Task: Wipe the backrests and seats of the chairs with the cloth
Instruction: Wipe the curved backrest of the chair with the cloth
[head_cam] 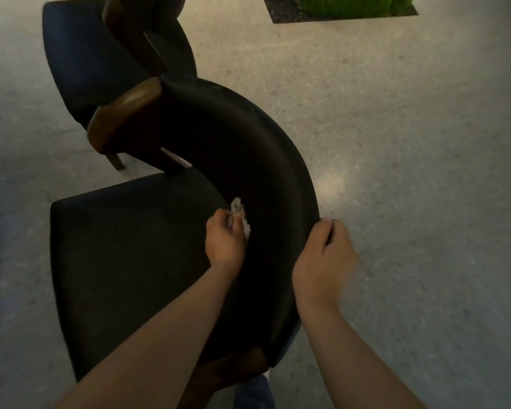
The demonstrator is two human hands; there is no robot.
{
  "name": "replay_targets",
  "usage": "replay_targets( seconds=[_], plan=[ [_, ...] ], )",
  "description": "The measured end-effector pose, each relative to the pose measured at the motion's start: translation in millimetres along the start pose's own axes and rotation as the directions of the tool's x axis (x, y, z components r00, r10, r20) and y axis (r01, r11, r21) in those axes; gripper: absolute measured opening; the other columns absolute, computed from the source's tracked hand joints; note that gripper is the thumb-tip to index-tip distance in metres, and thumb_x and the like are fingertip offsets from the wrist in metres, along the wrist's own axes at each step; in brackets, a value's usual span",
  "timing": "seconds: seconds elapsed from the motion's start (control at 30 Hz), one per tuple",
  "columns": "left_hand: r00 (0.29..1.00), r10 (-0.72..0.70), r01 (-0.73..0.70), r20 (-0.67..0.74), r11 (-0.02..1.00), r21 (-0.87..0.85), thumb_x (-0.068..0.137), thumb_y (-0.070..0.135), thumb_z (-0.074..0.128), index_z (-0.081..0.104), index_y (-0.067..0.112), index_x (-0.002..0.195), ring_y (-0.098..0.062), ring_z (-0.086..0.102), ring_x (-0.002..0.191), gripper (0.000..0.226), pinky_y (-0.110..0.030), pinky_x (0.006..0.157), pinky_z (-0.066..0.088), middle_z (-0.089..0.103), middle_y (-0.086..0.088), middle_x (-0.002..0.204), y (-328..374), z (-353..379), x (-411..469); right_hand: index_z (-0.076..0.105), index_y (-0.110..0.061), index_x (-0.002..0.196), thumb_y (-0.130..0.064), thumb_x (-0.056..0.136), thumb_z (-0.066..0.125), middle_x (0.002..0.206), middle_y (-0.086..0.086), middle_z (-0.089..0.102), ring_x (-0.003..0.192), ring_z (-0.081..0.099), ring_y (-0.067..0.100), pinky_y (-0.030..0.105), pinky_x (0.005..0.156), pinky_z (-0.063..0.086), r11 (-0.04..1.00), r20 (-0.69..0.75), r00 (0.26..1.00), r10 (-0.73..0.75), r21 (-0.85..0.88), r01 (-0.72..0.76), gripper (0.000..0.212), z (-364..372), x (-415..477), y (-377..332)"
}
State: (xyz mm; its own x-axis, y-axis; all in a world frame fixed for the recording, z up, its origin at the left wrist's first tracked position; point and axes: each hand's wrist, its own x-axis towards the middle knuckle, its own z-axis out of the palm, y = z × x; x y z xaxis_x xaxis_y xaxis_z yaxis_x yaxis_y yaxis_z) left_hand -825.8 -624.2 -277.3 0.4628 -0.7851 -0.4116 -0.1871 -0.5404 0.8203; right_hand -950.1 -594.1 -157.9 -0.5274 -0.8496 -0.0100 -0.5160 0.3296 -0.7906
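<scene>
Cloth (239,215): small, pale, bunched in the left hand (224,240), whose fingers curl round it. It is pressed on the inner face of the curved black backrest (248,149), low down, just above the seat (124,246). Nearest the person: both bare forearms reach in, with a bit of blue trouser leg (254,391) between them under the chair's back corner. Right hand (325,261) is to the right of the left one, hands apart, backrest padding between them. Its fingers curl over the backrest's top rim, gripping from outside; slightly blurred there. The black seat lies left of the left hand. Beyond the hands the backrest sweeps round to a brown wooden armrest (124,113). Past that is a second chair (83,54) with the same black seat, just beside the first. Pale speckled floor (396,128) all round. Farthest off, beyond the right hand: floor planter (351,5) with green grass.
</scene>
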Motion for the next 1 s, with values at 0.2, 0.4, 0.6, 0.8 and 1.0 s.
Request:
replay_targets(
  seconds=[0.2,0.4,0.6,0.8,1.0],
  plan=[
    [0.973,-0.207,0.198,0.106,0.976,0.095,0.095,0.039,0.054,0.055,0.034,0.088,-0.012,0.062,0.083,0.009,-0.033,0.071,0.053,0.061,0.001,0.102,-26.9,-5.6,11.5,0.046,-0.023,0.064,-0.031,0.1,0.039,0.053,-0.006,0.044,0.045,0.039,0.007,0.022,0.045,0.031,1.0,-0.007,1.0,-0.002,-0.012,0.002,0.038,1.6,0.7,2.4],
    [0.994,0.09,-0.083,0.062,0.99,-0.113,0.09,0.052,0.052,0.058,0.044,0.088,-0.003,0.064,0.084,0.01,-0.02,0.062,0.053,0.062,0.009,0.097,-9.0,-11.7,1.9,0.05,-0.02,0.068,-0.031,0.1,0.04,0.054,-0.005,0.046,0.047,0.041,0.01,0.025,0.045,0.032,1.0,-0.018,1.0,-0.008,-0.008,0.008,0.036,1.7,0.6,3.4],
    [0.99,-0.037,0.022,0.137,0.994,0.105,0.095,0.037,0.054,0.058,0.032,0.101,-0.011,0.063,0.09,0.009,-0.038,0.081,0.056,0.059,0.001,0.11,-14.4,-13.9,10.8,0.051,-0.02,0.07,-0.034,0.097,0.036,0.054,-0.006,0.046,0.047,0.043,0.009,0.024,0.046,0.032,1.0,-0.013,1.0,0.001,-0.009,-0.002,0.035,1.4,0.7,2.4],
    [0.987,0.155,-0.153,0.032,0.987,-0.058,0.095,0.045,0.052,0.058,0.036,0.099,-0.009,0.064,0.087,0.011,-0.035,0.076,0.058,0.059,0.002,0.106,27.6,-28.8,-7.2,0.053,-0.015,0.072,-0.033,0.097,0.037,0.056,-0.003,0.048,0.049,0.044,0.012,0.025,0.049,0.03,1.0,-0.023,1.0,-0.004,-0.019,0.003,0.035,2.3,0.3,2.2],
    [0.842,0.539,-0.539,-0.025,0.842,-0.031,0.095,0.041,0.054,0.055,0.033,0.097,0.005,0.054,0.089,0.009,-0.006,0.072,0.044,0.052,0.012,0.1,114.4,-22.1,-32.7,0.05,-0.013,0.069,-0.03,0.098,0.037,0.056,0.0,0.049,0.049,0.045,0.018,0.029,0.047,0.031,0.999,-0.045,0.998,-0.044,-0.014,0.044,0.035,1.4,-0.6,0.0]
  ],
)
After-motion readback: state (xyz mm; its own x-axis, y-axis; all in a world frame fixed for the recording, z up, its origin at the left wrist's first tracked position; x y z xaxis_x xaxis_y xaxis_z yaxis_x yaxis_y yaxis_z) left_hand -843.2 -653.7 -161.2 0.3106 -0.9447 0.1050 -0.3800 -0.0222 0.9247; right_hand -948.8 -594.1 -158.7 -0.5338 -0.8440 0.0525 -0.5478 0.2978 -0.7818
